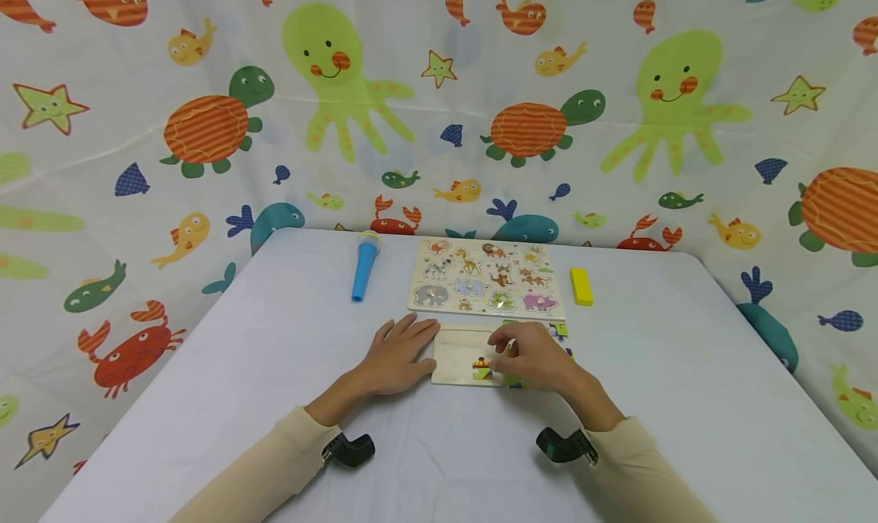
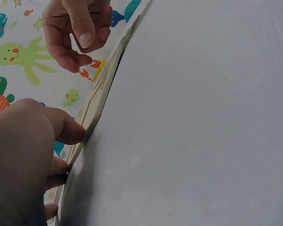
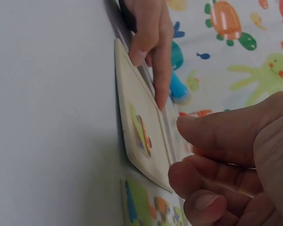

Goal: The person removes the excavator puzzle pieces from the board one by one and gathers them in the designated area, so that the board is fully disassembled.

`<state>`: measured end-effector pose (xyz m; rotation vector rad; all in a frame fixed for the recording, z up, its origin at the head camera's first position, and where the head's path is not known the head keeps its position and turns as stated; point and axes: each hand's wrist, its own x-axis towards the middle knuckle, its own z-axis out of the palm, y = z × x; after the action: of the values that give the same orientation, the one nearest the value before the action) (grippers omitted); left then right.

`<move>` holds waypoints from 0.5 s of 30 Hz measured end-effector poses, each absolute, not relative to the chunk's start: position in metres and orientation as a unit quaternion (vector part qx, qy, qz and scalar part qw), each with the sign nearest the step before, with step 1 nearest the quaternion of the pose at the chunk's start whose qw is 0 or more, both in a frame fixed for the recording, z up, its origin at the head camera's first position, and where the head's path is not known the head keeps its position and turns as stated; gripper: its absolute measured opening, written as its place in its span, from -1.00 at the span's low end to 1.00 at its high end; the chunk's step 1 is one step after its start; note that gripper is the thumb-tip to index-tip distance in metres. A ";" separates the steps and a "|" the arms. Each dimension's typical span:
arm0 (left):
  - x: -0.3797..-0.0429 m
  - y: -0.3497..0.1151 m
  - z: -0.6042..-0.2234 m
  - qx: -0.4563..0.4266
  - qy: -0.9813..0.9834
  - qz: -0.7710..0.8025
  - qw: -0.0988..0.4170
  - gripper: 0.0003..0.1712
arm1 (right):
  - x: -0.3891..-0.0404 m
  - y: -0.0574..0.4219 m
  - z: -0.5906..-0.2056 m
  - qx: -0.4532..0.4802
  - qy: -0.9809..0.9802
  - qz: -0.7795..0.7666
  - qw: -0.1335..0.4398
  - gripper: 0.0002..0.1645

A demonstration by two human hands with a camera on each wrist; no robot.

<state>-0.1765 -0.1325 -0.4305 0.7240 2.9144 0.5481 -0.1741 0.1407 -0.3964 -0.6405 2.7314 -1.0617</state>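
Observation:
A shallow pale wooden puzzle tray (image 1: 456, 355) lies flat near the middle of the table. One colourful jigsaw piece (image 1: 483, 369) sits inside its lower right part, also visible in the right wrist view. My left hand (image 1: 399, 355) rests at the tray's left edge, its fingers touching the rim. Above the tray's right side hovers my right hand (image 1: 531, 355), fingers loosely bent. In the right wrist view its thumb (image 3: 212, 134) and fingertips stand apart with nothing between them. More colourful puzzle pieces (image 1: 559, 329) lie right of the tray, partly hidden beneath that hand.
Behind the tray lies an animal puzzle board (image 1: 487, 277). To its left is a blue toy microphone (image 1: 364, 270), and to its right a yellow block (image 1: 581, 287). A white cloth covers the table (image 1: 274, 355); a sea-animal curtain (image 1: 411, 126) hangs behind it.

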 end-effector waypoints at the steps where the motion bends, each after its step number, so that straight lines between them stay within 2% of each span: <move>1: -0.176 -0.132 -0.430 0.237 0.954 0.179 0.045 -0.22 | -0.175 0.139 -0.397 -0.211 0.907 -0.356 0.078 -0.70; 9: -0.176 -0.132 -0.431 0.232 0.956 0.175 0.045 -0.22 | -0.173 0.127 -0.403 -0.190 0.907 -0.356 0.121 -0.59; 15: -0.178 -0.132 -0.432 0.231 0.956 0.173 0.043 -0.23 | -0.172 0.123 -0.402 -0.186 0.917 -0.331 0.120 -0.51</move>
<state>-0.1775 -0.1318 -0.4316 0.7072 2.9248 0.5292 -0.1723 0.1228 -0.4022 -0.5426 2.6803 -0.9659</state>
